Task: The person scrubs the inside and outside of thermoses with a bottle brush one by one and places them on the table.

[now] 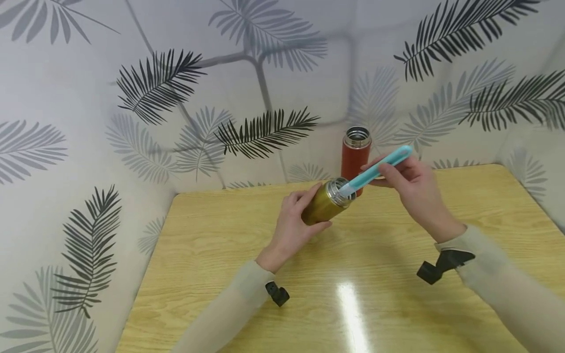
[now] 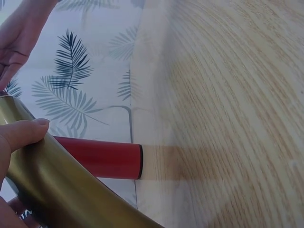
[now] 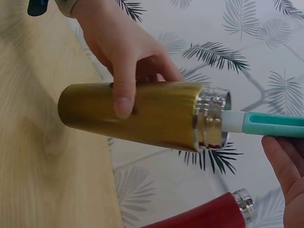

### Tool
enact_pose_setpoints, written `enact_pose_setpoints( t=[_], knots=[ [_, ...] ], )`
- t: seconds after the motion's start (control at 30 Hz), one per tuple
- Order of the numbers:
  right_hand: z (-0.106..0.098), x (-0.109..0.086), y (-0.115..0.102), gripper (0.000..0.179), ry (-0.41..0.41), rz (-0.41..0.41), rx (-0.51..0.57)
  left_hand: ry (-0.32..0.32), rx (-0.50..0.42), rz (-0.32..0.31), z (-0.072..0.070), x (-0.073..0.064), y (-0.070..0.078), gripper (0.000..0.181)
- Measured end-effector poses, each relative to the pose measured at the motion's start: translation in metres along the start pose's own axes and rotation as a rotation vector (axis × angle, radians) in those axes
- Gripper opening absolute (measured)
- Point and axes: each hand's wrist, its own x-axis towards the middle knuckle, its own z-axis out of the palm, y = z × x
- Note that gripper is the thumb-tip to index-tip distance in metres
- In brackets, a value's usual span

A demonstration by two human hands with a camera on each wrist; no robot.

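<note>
Head view: left fingers (image 1: 310, 193) grip plain gold bottle (image 1: 323, 207); right fingers (image 1: 394, 177) pinch teal-handled tool (image 1: 370, 174), end inside.

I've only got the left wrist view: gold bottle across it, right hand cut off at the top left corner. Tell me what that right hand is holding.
Observer: The right hand holds a long turquoise handle.
Operator: Tell me where its far end is.
Observer: Its pale section runs into the open mouth of the gold bottle.
Operator: Now the red bottle. I get its base but not its top. Report whether it's capped.
Observer: It isn't; the head view shows its metal neck bare and open.
</note>
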Motion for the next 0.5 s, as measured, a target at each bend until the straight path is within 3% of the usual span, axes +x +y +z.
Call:
enact_pose_setpoints(
  t=[0.5],
  knots=[
    [-0.016,0.003,-0.022,0.017,0.11,-0.117,0.004,-0.054,-0.017,-0.011,0.0,-0.001,0.002,0.082]
  ],
)
